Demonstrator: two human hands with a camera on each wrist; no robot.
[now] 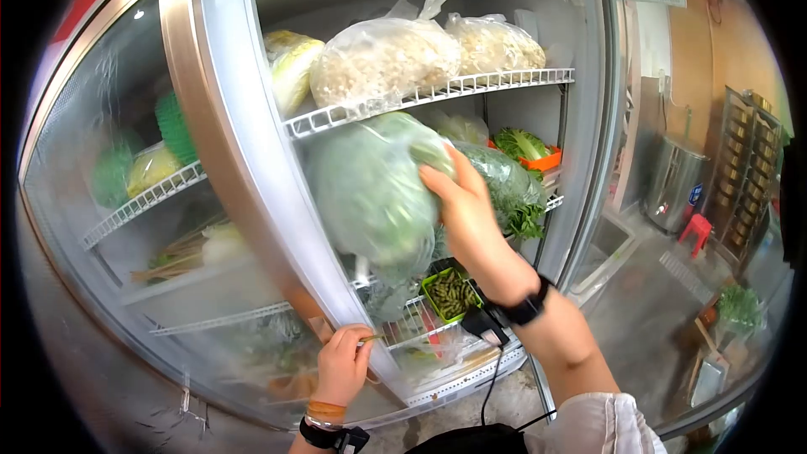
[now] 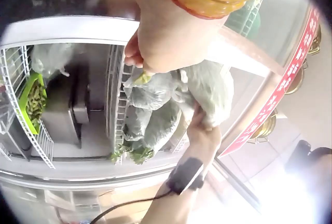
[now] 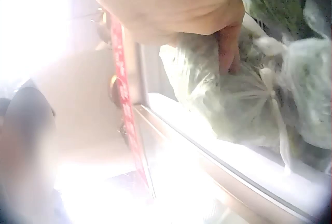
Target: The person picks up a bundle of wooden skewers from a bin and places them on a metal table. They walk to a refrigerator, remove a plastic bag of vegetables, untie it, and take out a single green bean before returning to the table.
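Observation:
My right hand [image 1: 471, 223] grips a clear plastic bag of green leafy vegetables [image 1: 370, 189] in front of the fridge's middle shelf. In the right wrist view the fingers [image 3: 228, 53] press into the bag [image 3: 228, 107], whose top is knotted. Low down by the upright door frame [image 1: 290, 202], my left hand [image 1: 343, 361] pinches a small yellow-green scrap [image 1: 370, 338], perhaps a bit of leaf. That scrap [image 2: 142, 79] shows at the fingertips in the left wrist view. More bagged greens [image 2: 161, 123] lie close beyond the left hand.
Above, a wire shelf [image 1: 429, 94] bears bulging bags of pale food [image 1: 382, 59] and a cabbage [image 1: 292, 67]. Behind the right hand are bagged greens [image 1: 508, 181] and an orange basket [image 1: 546, 160]. A green basket of pods [image 1: 451, 294] sits lower. The glass door [image 1: 689, 202] stands at right.

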